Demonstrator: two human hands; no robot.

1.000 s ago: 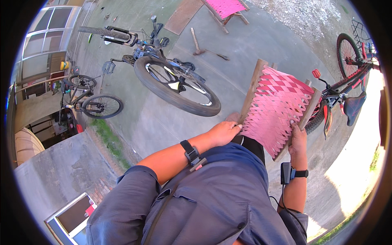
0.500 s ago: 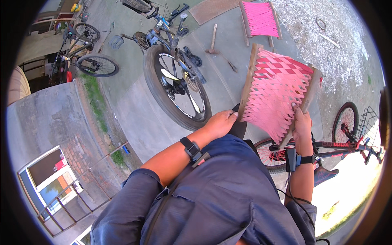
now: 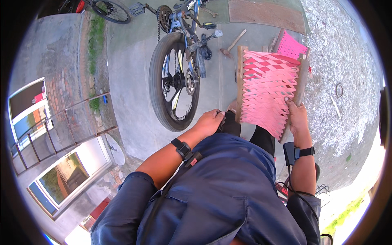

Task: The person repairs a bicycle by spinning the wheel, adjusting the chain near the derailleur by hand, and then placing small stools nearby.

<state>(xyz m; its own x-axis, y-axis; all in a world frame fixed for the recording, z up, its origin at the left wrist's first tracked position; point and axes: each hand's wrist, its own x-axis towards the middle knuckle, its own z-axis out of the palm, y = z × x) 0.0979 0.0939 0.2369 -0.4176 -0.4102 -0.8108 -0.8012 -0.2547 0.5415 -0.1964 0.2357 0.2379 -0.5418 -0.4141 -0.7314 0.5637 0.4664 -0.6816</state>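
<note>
My right hand (image 3: 298, 119) is closed around the right wooden rail of a small folding stool (image 3: 267, 92) with a seat woven from pink and red straps. Its thumb lies over the edge of the weave. The stool is held up in front of my legs, with its seat facing me. My left hand (image 3: 209, 123) is near my left thigh, apart from the stool's left rail. Its fingers are curled together, and whatever may be between them is too small to make out.
A bicycle (image 3: 175, 77) with a thick-tyred wheel stands just ahead to the left. On the concrete beyond lie a hammer (image 3: 233, 44), a wrench (image 3: 210, 12) and a brown board (image 3: 265, 15). Behind the held stool is another pink woven stool (image 3: 292, 44). Rough whitish ground (image 3: 339, 53) spreads to the right.
The view has turned, shifting the surroundings. My left hand has drawn left, away from the stool's left rail. The stool remains in my right hand and sits more upright in view.
</note>
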